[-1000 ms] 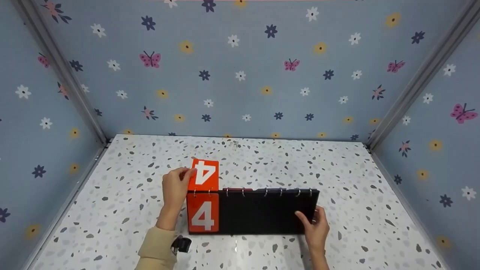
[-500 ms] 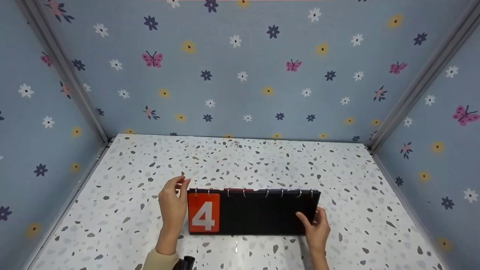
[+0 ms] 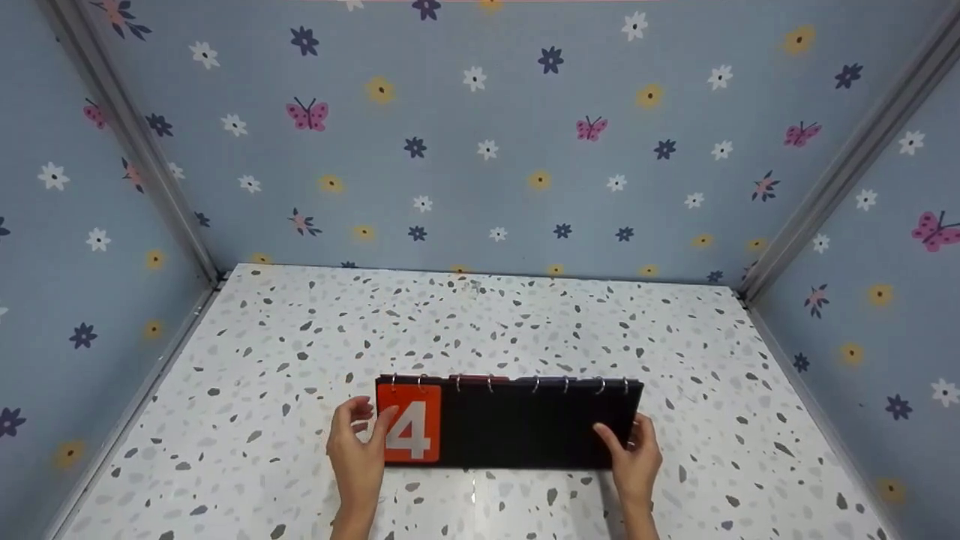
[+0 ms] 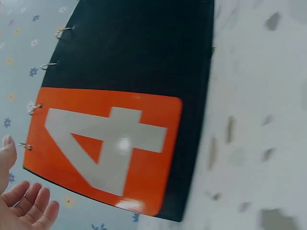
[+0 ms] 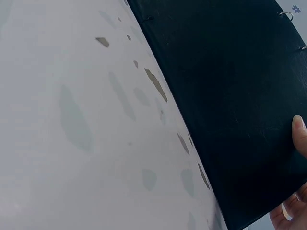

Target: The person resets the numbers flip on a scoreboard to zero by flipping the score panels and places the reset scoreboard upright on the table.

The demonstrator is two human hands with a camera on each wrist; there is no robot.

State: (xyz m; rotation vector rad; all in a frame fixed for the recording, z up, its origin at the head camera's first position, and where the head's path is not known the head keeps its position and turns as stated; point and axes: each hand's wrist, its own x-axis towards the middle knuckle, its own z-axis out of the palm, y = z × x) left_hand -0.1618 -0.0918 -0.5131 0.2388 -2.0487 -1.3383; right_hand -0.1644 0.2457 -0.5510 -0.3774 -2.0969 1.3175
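Note:
A black flip scoreboard [image 3: 517, 424] with metal rings along its top edge stands on the speckled table. At its left end hangs an orange card [image 4: 153, 110] bearing a white 4. My left hand [image 3: 356, 442] is beside that end, fingers loosely bent and thumb overlapping the card in the head view. In the left wrist view, a gap shows between the left hand [image 4: 24, 201] and the board's edge. My right hand [image 3: 636, 454] grips the right end, with the thumb [image 5: 300, 134] on the black front and the fingers behind the edge.
Dark red and dark blue cards [image 3: 480, 377] peek above the board's top edge from behind. The white speckled table [image 3: 480, 322] reaches back to a blue flowered wall [image 3: 480, 150], with similar panels on both sides.
The raised orange card left the left hand and went over behind the board. The left hand then came down and toward the board's left edge. The right hand kept its hold.

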